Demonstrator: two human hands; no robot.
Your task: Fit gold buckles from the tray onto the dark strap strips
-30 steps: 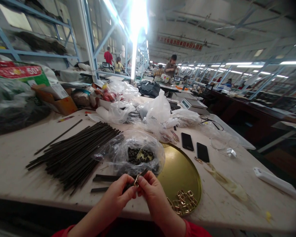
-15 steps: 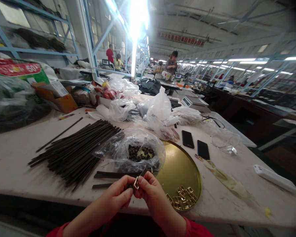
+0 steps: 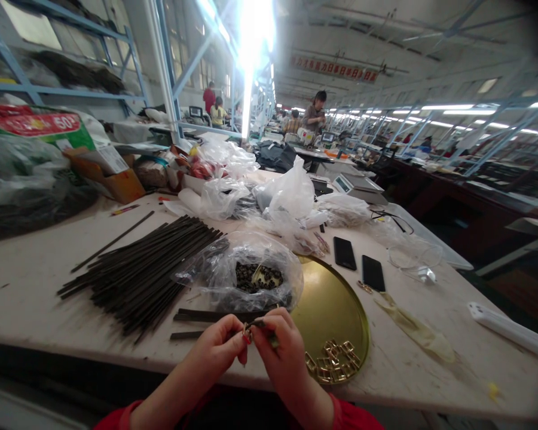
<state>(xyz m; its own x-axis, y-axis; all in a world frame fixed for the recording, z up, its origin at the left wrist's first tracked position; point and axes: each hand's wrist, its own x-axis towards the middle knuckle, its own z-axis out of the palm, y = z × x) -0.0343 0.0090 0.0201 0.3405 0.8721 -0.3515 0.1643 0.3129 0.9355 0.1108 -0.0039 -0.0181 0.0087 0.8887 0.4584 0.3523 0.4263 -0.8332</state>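
Observation:
Near the table's front edge, my left hand (image 3: 220,348) pinches a small gold metal buckle (image 3: 247,333) between thumb and finger. Close beside it, my right hand (image 3: 281,347) is closed on the end of a dark strap (image 3: 256,323) that meets the buckle. Fingers hide much of both pieces, so I cannot tell whether the strap passes through. Two loose dark strips (image 3: 195,315) lie just beyond my left hand. To the right, a round gold tray (image 3: 329,292) holds several more gold buckles (image 3: 334,362).
Behind my hands an open plastic bag (image 3: 291,272) contains small dark pieces (image 3: 246,278). A pile of dark strips (image 3: 138,269) spreads to the left. Two phones (image 3: 344,253) lie right of the bag, with a pale cloth strip (image 3: 415,328) nearer. Several plastic bags (image 3: 291,191) fill the back.
The buckle has turned and is now more covered by my fingers. My right hand has shifted slightly and its fingers have bent around the strap. The camera view has moved a little.

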